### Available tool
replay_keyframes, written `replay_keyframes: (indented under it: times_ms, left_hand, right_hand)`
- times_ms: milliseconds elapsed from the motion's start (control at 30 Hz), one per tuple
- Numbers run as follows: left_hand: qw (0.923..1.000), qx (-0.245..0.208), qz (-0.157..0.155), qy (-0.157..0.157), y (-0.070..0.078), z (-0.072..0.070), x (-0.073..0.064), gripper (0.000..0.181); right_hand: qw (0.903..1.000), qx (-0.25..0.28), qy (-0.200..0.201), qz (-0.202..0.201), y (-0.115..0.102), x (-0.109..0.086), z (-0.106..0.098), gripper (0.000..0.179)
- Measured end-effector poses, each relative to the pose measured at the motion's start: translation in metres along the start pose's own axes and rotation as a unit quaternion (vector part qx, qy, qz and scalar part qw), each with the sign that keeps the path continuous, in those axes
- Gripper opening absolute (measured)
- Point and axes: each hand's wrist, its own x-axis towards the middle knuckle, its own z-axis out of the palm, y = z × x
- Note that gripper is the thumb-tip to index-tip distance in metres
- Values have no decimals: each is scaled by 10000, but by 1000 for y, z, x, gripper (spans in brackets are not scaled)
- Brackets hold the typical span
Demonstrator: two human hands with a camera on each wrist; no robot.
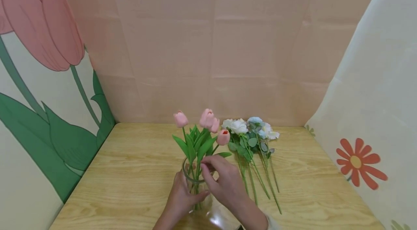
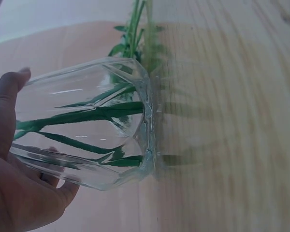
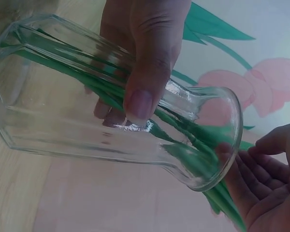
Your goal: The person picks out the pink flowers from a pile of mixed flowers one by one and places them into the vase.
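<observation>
Several pink tulips (image 1: pixel 206 118) with green leaves stand in a clear glass vase (image 3: pixel 82 147), their stems showing through its faceted wall. My left hand (image 1: pixel 181 195) grips the vase around its body, thumb on the near side and fingers behind. The vase's base meets the tabletop in the left wrist view. At the rim, my right hand (image 1: pixel 228 183) has its thumb and index finger drawn together on a green tulip stem or leaf; the exact part is mostly covered by the fingers.
White roses (image 1: pixel 239 126) and pale blue flowers (image 1: pixel 255 120) on long stems lie on the wooden table (image 1: pixel 130 172), right of the vase. A plain pinkish backdrop (image 1: pixel 208 49) rises behind. Flower-printed panels border the left and right sides.
</observation>
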Motion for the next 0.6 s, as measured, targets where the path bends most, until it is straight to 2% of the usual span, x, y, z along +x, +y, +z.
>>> replay_keyframes:
  times_ms: [100, 200, 333, 433, 500, 600]
  left_hand:
    - [9999, -97, 103, -41, -1, -1, 0, 94]
    - [9999, 63, -65, 72, 0, -1, -4, 97]
    - [9997, 158, -135, 123, 1, -1, -4, 95]
    - [9989, 347, -281, 112, 2, -2, -6, 98]
    - [9972, 539, -504, 71, 2, -2, -9, 105]
    - [9962, 572, -655, -43, 4, -5, -10, 109]
  right_hand:
    - [9999, 20, 60, -90, 0, 0, -3, 15]
    - [9999, 86, 31, -68, 1, -1, -7, 16]
    - [9999, -152, 69, 8, 5, -4, -13, 15]
    - [9989, -423, 192, 49, 9, -8, -19, 15]
    - [9983, -528, 228, 127, 13, -11, -24, 16]
    - [9962, -788, 261, 274, 23, -16, -32, 15]
